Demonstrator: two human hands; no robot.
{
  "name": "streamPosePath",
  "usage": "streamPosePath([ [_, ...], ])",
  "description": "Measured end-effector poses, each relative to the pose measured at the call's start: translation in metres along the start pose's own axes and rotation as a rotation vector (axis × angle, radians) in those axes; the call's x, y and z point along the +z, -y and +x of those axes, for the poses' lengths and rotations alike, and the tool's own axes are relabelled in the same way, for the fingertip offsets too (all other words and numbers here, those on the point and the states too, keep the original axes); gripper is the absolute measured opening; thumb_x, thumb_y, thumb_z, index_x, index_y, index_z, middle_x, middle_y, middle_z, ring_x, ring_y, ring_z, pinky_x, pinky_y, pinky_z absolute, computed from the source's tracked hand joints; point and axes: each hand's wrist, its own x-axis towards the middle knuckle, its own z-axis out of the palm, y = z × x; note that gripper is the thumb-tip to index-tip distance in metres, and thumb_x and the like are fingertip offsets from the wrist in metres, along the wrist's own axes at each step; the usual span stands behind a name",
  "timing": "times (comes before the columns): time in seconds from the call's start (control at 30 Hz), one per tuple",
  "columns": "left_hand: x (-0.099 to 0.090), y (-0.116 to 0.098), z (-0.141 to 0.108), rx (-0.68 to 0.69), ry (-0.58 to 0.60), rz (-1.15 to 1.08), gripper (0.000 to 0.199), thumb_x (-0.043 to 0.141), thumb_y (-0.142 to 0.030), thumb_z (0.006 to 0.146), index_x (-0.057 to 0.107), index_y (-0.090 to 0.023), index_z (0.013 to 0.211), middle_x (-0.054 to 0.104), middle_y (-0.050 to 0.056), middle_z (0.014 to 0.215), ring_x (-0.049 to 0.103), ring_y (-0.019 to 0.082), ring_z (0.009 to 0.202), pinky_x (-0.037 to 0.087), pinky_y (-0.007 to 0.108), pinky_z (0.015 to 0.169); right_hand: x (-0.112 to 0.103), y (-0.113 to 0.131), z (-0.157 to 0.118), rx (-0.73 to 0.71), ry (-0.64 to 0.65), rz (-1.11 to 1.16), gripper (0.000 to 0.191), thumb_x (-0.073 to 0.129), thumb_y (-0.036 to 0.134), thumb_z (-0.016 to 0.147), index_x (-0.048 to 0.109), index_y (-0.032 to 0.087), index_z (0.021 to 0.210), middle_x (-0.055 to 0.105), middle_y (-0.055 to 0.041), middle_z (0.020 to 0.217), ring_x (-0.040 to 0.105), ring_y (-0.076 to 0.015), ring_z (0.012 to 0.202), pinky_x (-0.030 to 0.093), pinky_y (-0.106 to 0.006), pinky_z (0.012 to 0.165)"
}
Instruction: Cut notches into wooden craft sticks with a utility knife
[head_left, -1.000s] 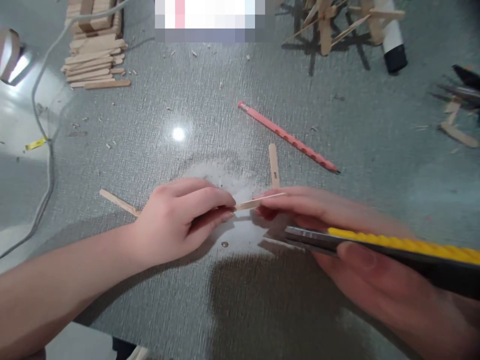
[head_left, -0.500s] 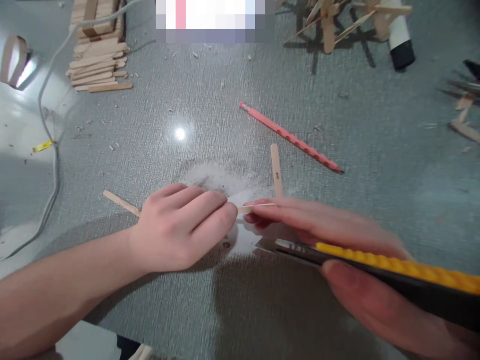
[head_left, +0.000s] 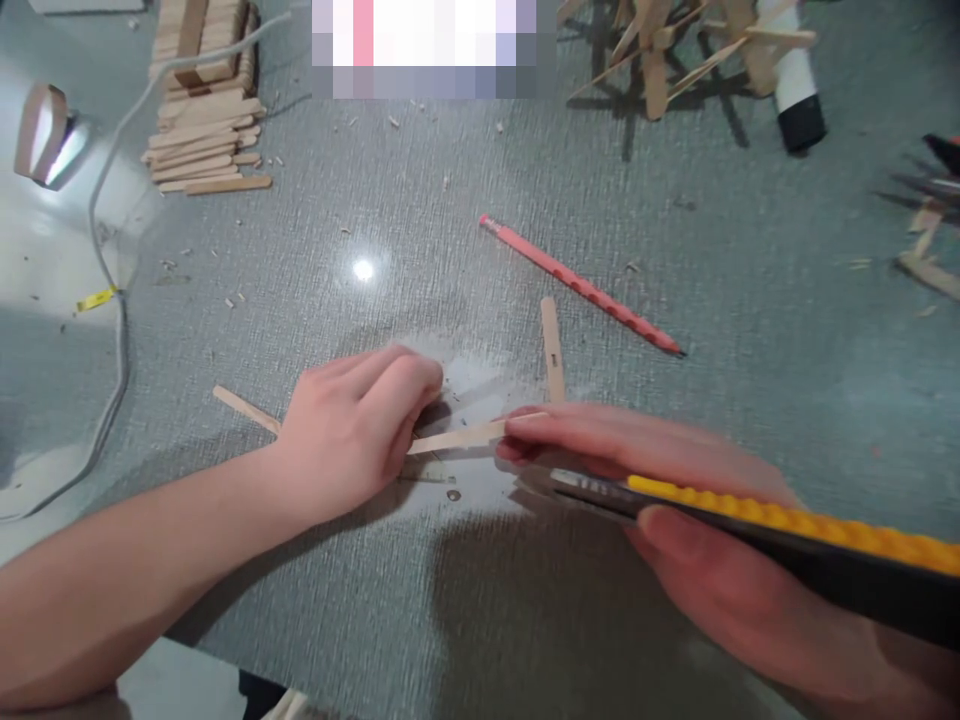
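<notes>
My left hand (head_left: 352,425) is closed over the whitish dusty patch (head_left: 480,480) on the table, its fingers curled around one end of a thin wooden stick (head_left: 461,437). The other end of that stick lies between the fingertips of my right hand (head_left: 600,440). A yellow and black utility knife (head_left: 750,520) also rests in my right hand, its blade pointing left below the stick. One wooden stick (head_left: 552,350) with a small dark mark lies beyond my right fingertips. Another stick (head_left: 246,409) pokes out behind my left wrist.
A pink pencil (head_left: 585,288) lies beyond my hands. Stacked wooden sticks (head_left: 202,130) and a grey cable (head_left: 94,190) are at the upper left. A stick structure (head_left: 656,60) and a white tube with a black cap (head_left: 801,100) stand at the upper right.
My left hand has turned and drawn back a little to the left, so more of the stick between the hands shows. My right hand still has the knife and has barely moved.
</notes>
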Motion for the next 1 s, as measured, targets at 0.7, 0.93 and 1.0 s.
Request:
streamPosePath([
  [0.7,-0.005,-0.012,-0.001,-0.023,0.010,-0.418,0.006,0.062,-0.019,0.091,0.062,-0.020,0.096,0.073,0.001,0.078,0.066,0.010,0.061,0.053,0.022,0.053,-0.001,0.005,0.001,-0.057,0.041,-0.155,0.040,0.047,0.039,0.097,0.061,0.031,0.133,0.069,-0.0029,0.128,0.064,-0.0274,0.121,0.055,-0.041,0.103],
  [0.93,-0.004,-0.007,-0.003,0.181,-0.042,-0.254,0.012,0.064,-0.015,0.088,0.062,-0.016,0.100,0.076,0.002,0.085,0.071,0.010,0.068,0.056,0.021,0.060,-0.003,0.007,0.002,-0.069,0.073,-0.164,0.041,0.045,0.034,0.096,0.059,0.027,0.134,0.068,-0.0045,0.129,0.064,-0.0262,0.121,0.055,-0.040,0.103],
  [1.0,-0.005,-0.008,-0.003,0.202,-0.041,-0.223,0.012,0.065,-0.013,0.087,0.062,-0.014,0.099,0.076,0.003,0.085,0.071,0.010,0.068,0.056,0.021,0.060,-0.003,0.008,0.005,-0.097,0.088,-0.141,0.042,0.046,0.032,0.095,0.059,0.025,0.134,0.069,-0.0058,0.128,0.065,-0.0252,0.119,0.055,-0.039,0.102],
])
